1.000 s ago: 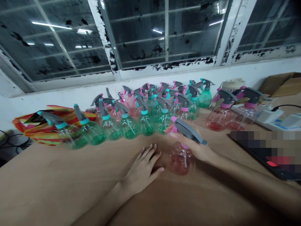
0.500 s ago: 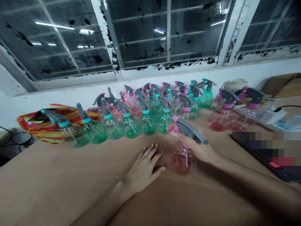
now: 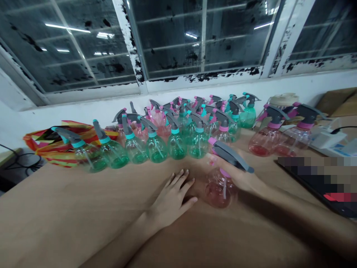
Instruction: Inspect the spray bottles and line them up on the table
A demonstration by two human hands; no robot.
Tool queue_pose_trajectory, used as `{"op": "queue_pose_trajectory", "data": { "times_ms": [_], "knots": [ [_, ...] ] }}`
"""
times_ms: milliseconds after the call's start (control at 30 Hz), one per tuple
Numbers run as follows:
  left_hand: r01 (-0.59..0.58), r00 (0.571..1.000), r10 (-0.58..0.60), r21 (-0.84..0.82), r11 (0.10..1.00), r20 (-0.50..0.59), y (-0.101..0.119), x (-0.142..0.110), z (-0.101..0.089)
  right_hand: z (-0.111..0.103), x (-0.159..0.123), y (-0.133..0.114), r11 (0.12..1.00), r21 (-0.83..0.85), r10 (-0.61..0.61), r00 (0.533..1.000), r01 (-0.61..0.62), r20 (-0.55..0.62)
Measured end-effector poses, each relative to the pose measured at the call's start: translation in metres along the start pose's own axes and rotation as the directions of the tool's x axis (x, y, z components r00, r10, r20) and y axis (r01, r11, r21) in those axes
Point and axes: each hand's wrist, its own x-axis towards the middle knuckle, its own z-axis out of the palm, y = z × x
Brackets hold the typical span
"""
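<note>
My right hand (image 3: 244, 178) is wrapped round the neck of a pink see-through spray bottle (image 3: 218, 193) with a grey and pink trigger head. The bottle stands on the table, its nozzle pointing up and left; a thin tube and a little liquid show inside. Part of its neck is hidden behind my fingers. To its left, my left hand (image 3: 171, 203) lies flat on the wood, fingers spread, holding nothing and apart from the bottle. Just beyond the hands stands a row of green spray bottles (image 3: 177, 147) with turquoise collars.
More pink and green spray bottles crowd behind the row. Two pink bottles (image 3: 260, 143) stand at the right, near a black phone-like device (image 3: 309, 190) and a white charger (image 3: 325, 138). An orange patterned bag (image 3: 44, 150) lies at the left. Windows rise behind the wooden table (image 3: 69, 208).
The view has shifted slightly, moving everything a little rightward in the picture. My right fingertip sits a bit lower from the nozzle. My left hand stays flat on the table.
</note>
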Motion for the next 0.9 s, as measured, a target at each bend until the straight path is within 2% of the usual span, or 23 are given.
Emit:
{"op": "queue_pose_trajectory", "data": {
  "times_ms": [67,300,567,900],
  "knots": [
    [-0.002,1.0,0.002,-0.003,1.0,-0.005,-0.0004,-0.0001,0.0011,-0.0004,-0.001,0.0,1.0,0.001,0.006,1.0,-0.006,0.002],
    [-0.004,1.0,0.004,-0.01,1.0,-0.008,-0.0011,-0.0008,0.0025,-0.0033,0.0019,0.0034,0.998,0.06,-0.024,0.993,0.017,0.117],
    [0.003,1.0,-0.003,0.008,1.0,0.011,-0.0003,-0.0005,-0.0004,-0.0033,0.0005,0.0039,0.987,0.144,-0.089,0.992,0.076,0.09],
    [0.006,1.0,-0.006,0.001,1.0,0.02,-0.0005,0.0007,-0.0022,-0.0044,0.0018,-0.0015,0.983,0.181,-0.064,0.992,0.043,0.112]
  ]
}}
